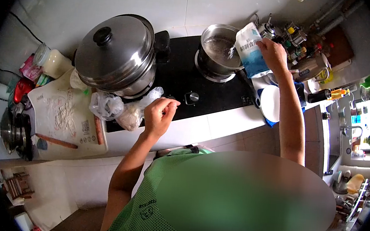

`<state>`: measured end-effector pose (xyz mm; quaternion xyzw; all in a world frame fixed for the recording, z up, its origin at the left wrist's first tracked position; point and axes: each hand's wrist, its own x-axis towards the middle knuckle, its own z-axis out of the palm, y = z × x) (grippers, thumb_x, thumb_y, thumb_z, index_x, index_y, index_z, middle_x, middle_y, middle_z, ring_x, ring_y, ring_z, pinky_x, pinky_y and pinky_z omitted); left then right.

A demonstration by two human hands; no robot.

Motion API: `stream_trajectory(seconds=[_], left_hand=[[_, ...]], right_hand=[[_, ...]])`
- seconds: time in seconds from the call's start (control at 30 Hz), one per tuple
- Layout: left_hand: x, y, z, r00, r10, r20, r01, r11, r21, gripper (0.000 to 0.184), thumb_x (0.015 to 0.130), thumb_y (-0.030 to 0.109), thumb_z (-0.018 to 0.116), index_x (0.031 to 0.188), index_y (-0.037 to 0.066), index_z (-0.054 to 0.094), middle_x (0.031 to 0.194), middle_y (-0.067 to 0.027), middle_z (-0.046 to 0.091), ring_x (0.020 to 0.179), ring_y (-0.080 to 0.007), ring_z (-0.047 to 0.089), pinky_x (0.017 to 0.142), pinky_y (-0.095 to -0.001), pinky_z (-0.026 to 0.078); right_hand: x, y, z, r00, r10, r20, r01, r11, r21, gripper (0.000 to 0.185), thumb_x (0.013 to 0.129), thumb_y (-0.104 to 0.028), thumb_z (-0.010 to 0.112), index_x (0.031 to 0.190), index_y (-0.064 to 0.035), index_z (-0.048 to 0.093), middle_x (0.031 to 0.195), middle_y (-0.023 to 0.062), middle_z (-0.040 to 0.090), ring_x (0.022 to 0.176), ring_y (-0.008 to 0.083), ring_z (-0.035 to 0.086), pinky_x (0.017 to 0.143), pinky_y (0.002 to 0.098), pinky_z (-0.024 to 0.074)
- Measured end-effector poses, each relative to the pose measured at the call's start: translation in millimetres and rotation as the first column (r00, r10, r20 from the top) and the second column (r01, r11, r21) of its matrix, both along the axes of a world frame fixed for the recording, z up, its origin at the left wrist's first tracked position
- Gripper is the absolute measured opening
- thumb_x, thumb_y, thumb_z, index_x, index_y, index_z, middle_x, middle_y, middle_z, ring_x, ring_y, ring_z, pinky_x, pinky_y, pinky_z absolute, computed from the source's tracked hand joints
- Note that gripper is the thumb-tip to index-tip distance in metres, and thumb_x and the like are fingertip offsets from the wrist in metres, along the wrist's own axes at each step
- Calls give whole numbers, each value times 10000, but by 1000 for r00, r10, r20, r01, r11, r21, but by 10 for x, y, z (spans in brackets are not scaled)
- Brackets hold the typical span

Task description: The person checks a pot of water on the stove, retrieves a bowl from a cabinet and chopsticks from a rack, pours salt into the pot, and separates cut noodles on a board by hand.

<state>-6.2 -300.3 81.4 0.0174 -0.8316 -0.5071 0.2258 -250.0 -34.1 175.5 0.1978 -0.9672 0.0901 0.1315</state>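
Note:
My right hand point(273, 56) grips the upper edge of a white and blue salt bag point(248, 50). The bag is tilted beside and partly over a steel pot point(211, 47) on the stove, and something white shows at its left edge over the pot. Clear liquid with small bubbles appears inside the pot. My left hand point(158, 113) hovers near the counter's front edge, its fingers curled in and nothing visible in them. Just left of it lie knotted clear plastic bags point(130, 116) with pale contents.
A large lidded steamer point(113, 52) stands on the left of the black cooktop point(179, 77). Noodle-like strips point(65, 116) and a rolling pin point(57, 141) lie on a floury board point(48, 99). A white plate point(270, 103) sits right, near bottles and jars point(297, 37).

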Motion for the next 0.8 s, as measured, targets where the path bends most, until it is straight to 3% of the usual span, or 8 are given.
stream_trajectory(seconds=[0.4,0.5,0.6,0.7,0.77,0.8], left_hand=[[-82,329,-79,996,-66,63,66,998,0,140,799,153,542,763,60,641,638,-34,583,497,-100,503,459,-232,396],[-75,363,-94,995,-40,93,41,999,-5,140,797,153,544,758,59,641,636,-35,582,501,-102,508,459,-234,397],[-61,396,-123,996,-16,90,17,1000,-10,141,795,153,546,754,55,639,636,-38,583,496,-103,509,455,-233,395],[-12,417,-206,998,10,66,-10,1000,10,142,794,151,545,754,50,637,629,-40,581,488,-104,507,445,-233,390],[11,422,-231,997,33,67,-34,999,21,136,792,138,544,755,43,633,618,-44,579,479,-103,503,432,-230,376],[32,432,-223,994,44,97,-49,998,46,133,791,132,543,753,41,632,610,-44,575,476,-98,498,429,-229,370]], right_hand=[[-51,128,-95,1000,-2,-23,2,1000,-22,236,839,-295,486,806,-77,571,667,124,580,627,277,577,567,374,437],[-58,114,-86,1000,-26,3,26,997,-69,246,835,-307,486,807,-77,570,670,128,578,629,290,571,568,376,433],[-51,110,-74,998,55,26,-52,992,-114,298,815,-368,477,786,-81,552,690,157,585,672,348,572,592,425,436],[-28,92,-83,999,22,37,-16,990,-137,310,818,-377,475,784,-77,547,685,163,581,677,353,568,599,427,432],[73,73,-70,999,-29,-27,22,970,-244,306,826,-369,474,780,-74,541,669,171,571,660,361,561,573,426,429],[115,78,-114,996,-33,-79,7,950,-313,263,837,-308,497,770,-56,533,615,151,522,534,257,520,504,349,393]])
